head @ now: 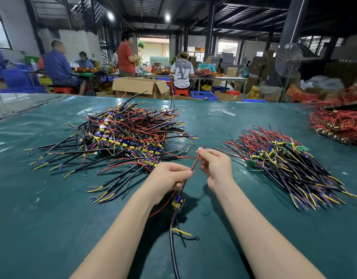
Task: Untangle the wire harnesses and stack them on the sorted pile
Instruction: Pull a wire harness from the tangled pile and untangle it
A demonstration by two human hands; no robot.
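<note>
A black cable (pixel 174 256) runs up from the near edge of the green desk (pixel 53 208) between two bare forearms. It belongs to the one harness (pixel 178 204) pulled free, whose small board with a yellow part hangs just below the left grip (pixel 169 178). A short yellow lead and a ring terminal lie beside the cable. Whether the board touches the desk I cannot tell.

The left grip (fingers curled, thumb against forefinger) pinches the harness's red wire (pixel 195 163) low down. The right grip (pixel 215 166) pinches the same wire near its upper tip, so the wire is stretched straight and slanted between them.

Just beyond the left grip lies the tangled heap (pixel 121 133) of black, red, yellow and blue wires, their ends splayed every way. To the right, apart from it, lies the sorted pile (pixel 284 164), with red ends pointing away and black cables fanned toward the near right.

Farther right a mass of red wires (pixel 336 121) sits at the desk's edge. Past the desk stand an open carton (pixel 139 85) and a fan (pixel 288 59), and people work at other tables.
</note>
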